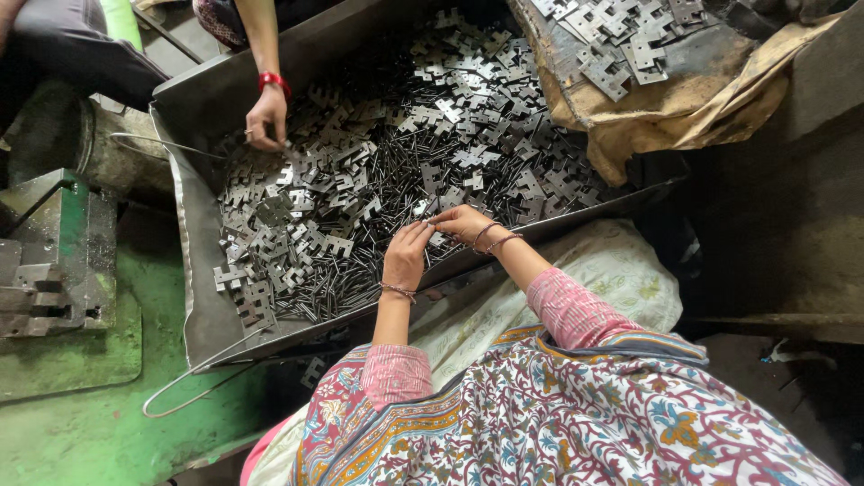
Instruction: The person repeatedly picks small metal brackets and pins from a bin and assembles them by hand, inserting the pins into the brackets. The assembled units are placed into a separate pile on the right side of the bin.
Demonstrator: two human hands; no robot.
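Observation:
A large grey metal tray holds several flat notched metal plates and thin dark pins. My left hand and my right hand meet at the tray's near edge, fingertips together on a small metal piece. Which hand carries it I cannot tell. Both wrists wear thin bangles. Another person's hand, with a red bangle, reaches into the far left of the tray and picks at the plates.
A green machine block stands at the left on a green floor. A wire handle sticks out below the tray. More metal plates lie on brown sacking at the top right. A pale patterned cloth lies under my right arm.

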